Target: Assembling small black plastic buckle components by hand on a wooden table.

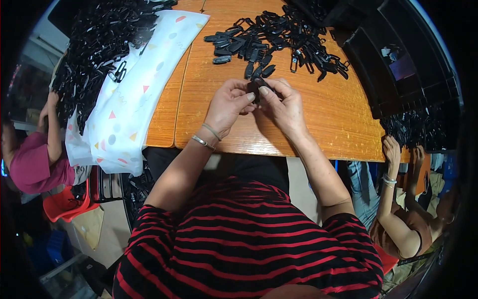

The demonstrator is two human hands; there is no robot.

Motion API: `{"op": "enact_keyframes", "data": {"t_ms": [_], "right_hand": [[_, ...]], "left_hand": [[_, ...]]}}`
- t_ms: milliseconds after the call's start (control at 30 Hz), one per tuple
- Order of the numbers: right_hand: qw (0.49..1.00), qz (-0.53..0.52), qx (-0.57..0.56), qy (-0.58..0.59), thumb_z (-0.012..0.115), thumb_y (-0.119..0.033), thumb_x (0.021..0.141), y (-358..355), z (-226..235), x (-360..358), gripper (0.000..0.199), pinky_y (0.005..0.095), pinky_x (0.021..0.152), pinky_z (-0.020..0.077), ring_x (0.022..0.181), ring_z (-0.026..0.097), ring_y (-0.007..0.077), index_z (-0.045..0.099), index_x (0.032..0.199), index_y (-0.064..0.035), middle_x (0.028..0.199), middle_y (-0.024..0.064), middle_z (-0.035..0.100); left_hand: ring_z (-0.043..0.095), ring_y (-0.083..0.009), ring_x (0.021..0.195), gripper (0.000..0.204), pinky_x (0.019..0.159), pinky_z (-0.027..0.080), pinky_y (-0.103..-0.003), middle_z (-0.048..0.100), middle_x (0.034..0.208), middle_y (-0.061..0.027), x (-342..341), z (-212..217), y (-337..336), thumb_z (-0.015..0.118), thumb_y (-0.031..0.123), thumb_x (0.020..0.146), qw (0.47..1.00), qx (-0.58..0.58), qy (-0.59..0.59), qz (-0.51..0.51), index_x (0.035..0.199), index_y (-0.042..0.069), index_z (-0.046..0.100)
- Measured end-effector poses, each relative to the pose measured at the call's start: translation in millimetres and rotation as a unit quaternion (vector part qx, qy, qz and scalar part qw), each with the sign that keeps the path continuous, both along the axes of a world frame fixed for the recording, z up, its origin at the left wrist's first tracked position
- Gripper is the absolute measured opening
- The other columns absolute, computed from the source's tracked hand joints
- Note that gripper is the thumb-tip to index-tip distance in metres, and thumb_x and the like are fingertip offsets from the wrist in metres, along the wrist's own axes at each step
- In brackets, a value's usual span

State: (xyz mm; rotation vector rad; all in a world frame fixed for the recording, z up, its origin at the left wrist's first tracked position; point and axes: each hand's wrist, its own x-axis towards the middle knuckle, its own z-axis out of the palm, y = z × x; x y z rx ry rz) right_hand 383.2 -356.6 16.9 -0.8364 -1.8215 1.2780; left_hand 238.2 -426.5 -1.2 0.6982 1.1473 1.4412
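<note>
Left hand point(230, 105) and right hand point(286, 105) are closed on a small black part point(257, 86), which is pinched between thumbs and fingers over the wooden table point(214, 112). Just beyond, similar black pieces point(256, 42) are spread in a loose pile. At left, a white patterned sheet point(122, 112) is draped over the table edge; a larger black heap point(99, 50) is piled alongside. Exact shape of the held part is hidden by the fingers.

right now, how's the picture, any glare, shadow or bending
Head view: pale glare on the wooden table near its front edge, shadow below the hands; head view again: table edges bow, corners go black, the held black piece shows little detail.
</note>
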Motion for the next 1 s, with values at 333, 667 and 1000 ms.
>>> {"op": "enact_keyframes", "data": {"t_ms": [333,667,1000], "right_hand": [[0.998,0.025,-0.017,0.049,0.064,-0.004,0.089,-19,7,-14,0.022,0.0193,0.058,0.0469,0.066,0.054,0.0053,0.062,0.111,-0.0006,0.078,-0.0024,0.057],[0.971,0.015,0.223,-0.083,0.064,-0.003,0.088,-26,34,-11,0.026,0.0259,0.064,0.0501,0.079,0.060,0.0172,0.063,0.113,0.0006,0.090,0.0101,0.061],[0.957,0.025,0.268,-0.111,0.066,-0.001,0.083,-26,33,-9,0.024,0.0310,0.060,0.0480,0.071,0.060,0.0222,0.065,0.107,0.0007,0.084,0.0130,0.059]], "left_hand": [[0.062,-0.0090,0.083,0.028,0.069,0.052,-0.019,0.065,0.099,-0.0044,-17,12,-21,0.062,0.009,0.091,0.994,0.041,-0.100,0.031,0.116,-0.001,0.056],[0.056,-0.0024,0.071,0.028,0.061,0.046,-0.016,0.063,0.094,-0.0005,-25,22,-27,0.065,0.010,0.089,0.998,0.059,0.002,0.013,0.115,0.001,0.058],[0.051,0.0015,0.065,0.027,0.057,0.043,-0.015,0.063,0.088,0.0035,-16,22,-29,0.064,0.006,0.089,0.991,0.100,0.089,0.028,0.115,0.000,0.062]]}}
